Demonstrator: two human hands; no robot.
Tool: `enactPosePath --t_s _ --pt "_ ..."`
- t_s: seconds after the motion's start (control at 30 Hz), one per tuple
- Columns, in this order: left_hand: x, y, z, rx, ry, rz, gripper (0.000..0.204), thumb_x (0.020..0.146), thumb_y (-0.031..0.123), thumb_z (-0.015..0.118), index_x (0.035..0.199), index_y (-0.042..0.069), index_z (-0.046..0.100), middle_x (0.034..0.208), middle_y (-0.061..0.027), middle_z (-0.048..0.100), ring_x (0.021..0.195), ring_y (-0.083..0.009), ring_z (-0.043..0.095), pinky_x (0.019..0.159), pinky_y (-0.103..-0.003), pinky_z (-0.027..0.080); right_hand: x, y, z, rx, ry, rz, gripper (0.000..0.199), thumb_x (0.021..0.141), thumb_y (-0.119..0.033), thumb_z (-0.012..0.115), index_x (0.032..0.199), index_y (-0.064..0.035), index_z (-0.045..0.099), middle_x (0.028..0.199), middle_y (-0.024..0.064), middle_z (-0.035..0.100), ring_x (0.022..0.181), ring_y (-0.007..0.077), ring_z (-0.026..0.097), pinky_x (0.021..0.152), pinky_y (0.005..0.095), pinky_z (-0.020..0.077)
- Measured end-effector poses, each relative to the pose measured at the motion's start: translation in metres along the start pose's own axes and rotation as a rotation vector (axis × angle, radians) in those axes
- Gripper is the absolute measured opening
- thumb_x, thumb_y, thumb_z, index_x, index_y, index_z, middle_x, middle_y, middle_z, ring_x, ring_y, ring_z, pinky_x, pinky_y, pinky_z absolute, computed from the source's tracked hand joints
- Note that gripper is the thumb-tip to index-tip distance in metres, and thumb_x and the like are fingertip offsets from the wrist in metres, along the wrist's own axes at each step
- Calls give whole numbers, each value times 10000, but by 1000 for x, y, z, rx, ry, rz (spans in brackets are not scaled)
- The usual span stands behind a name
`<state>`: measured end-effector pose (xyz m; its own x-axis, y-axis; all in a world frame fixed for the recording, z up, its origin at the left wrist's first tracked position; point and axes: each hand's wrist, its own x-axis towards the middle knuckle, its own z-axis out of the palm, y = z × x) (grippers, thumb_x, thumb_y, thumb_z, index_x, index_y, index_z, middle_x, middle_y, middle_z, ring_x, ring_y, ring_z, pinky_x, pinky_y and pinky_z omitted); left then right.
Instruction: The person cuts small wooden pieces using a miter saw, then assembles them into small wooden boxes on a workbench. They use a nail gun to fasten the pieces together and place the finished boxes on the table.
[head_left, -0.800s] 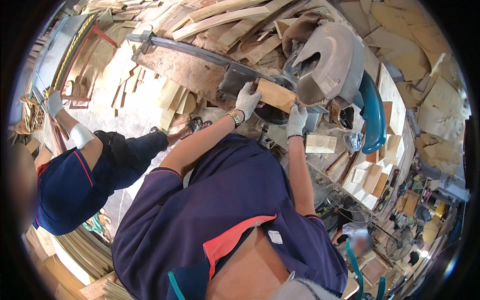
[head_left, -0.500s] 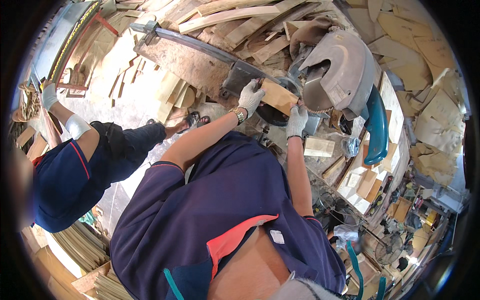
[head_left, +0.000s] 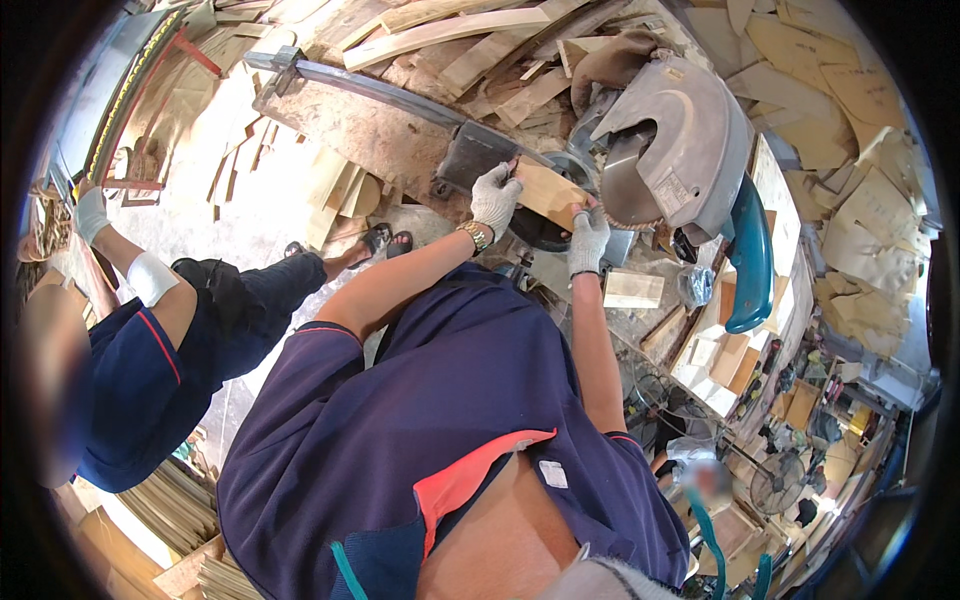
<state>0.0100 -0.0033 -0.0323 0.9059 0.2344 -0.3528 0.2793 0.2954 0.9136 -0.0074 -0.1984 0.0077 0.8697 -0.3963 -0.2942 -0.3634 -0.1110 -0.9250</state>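
A short wooden board [head_left: 548, 192] lies on the base of a miter saw [head_left: 672, 140], beside the toothed blade. My left hand [head_left: 496, 196], in a whitish knit glove with bare fingertips, grips the board's left end. At the right end my right hand [head_left: 589, 238], gloved the same way, pinches the board close to the blade [head_left: 629, 178]. The saw's teal handle [head_left: 750, 258] stands to the right of my hands, and neither hand touches it. Part of the round saw base [head_left: 540, 232] shows dark under the board.
A long metal fence [head_left: 380, 90] runs to the upper left. Wood offcuts [head_left: 470, 38] pile up behind it. A small wood block [head_left: 633, 289] lies right of my right wrist. Another person [head_left: 150, 360] stands at the left. A fan [head_left: 776, 484] is at the lower right.
My hands and the board have shifted slightly left with the view, the right hand a little nearer to me. The board stays between both hands, and the saw head keeps its raised position.
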Motion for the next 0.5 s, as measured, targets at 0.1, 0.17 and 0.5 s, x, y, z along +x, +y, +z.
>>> enactPosePath --t_s 0.1,0.17,0.5 --pt "-1 0 1 -16 -22 -30 572 1004 184 753 1462 -112 579 1347 -157 715 1068 -161 724 746 -282 640 1 3 -1 -7 15 8 414 1005 -172 744 1404 -82 680 1049 30 723 769 119 676 505 261 547" --pt "-2 -1 1 -36 -13 -25 566 1006 190 751 1452 -116 583 1335 -153 720 1047 -164 729 738 -287 645 1 5 -2 6 15 -25 424 1005 -176 747 1414 -86 678 1052 32 725 766 118 674 505 262 544" --pt "-12 21 7 46 50 16 426 974 182 702 1327 -56 685 1195 -158 764 1020 -237 707 962 -350 524 2 5 1 -21 81 -9 467 970 -176 782 1389 -24 642 1070 76 742 783 142 696 483 272 558"
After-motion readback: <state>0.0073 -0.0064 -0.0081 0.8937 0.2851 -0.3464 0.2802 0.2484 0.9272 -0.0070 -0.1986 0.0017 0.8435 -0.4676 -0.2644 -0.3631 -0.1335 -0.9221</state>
